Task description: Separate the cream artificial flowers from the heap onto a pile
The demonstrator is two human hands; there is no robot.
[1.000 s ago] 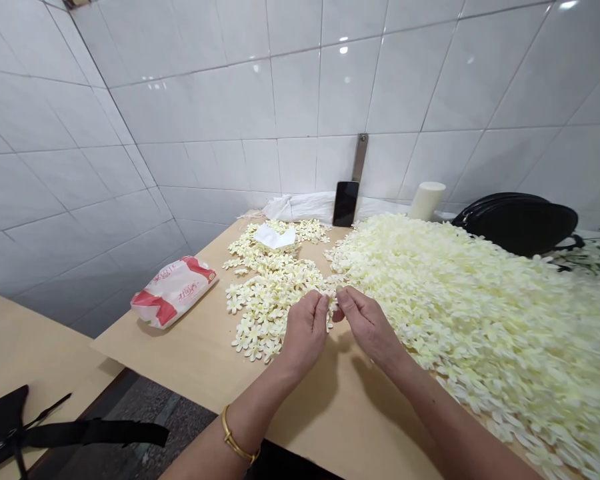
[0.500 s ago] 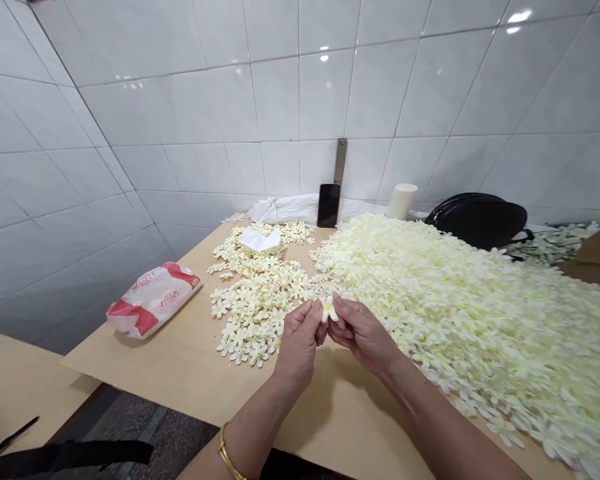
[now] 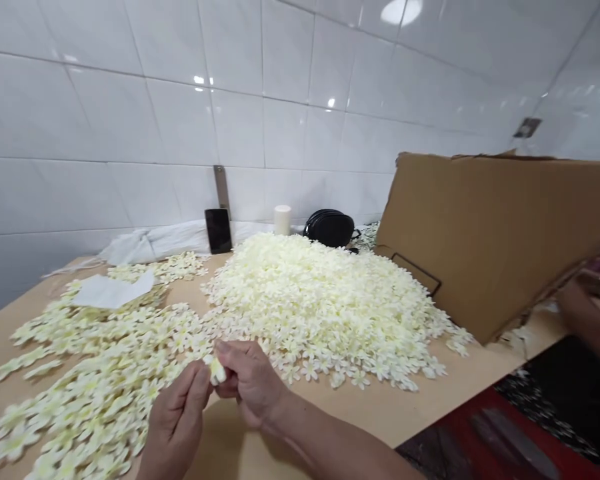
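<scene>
Near: left hand (image 3: 176,417) and right hand (image 3: 253,380) together, fingertips pinched on one small flower (image 3: 217,371). Bare bench (image 3: 350,415) between them and near edge. Loose flowers (image 3: 87,400) left, big pile (image 3: 320,300) just beyond, right. Cardboard box (image 3: 490,227) bounds far right; phone (image 3: 218,231) upright at far wall.

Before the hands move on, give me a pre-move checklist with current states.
1. Flower pinched by left hand and right hand: ok.
2. Whole flower visible for checking: not ok, fingers cover part.
3. Flower's underside sound: cannot tell, hidden.
4. White paper off the loose flowers: not ok, it lies on some.
5. Phone propped up, apart from both hands: ok.
6. Cardboard apart from both hands: ok.
</scene>
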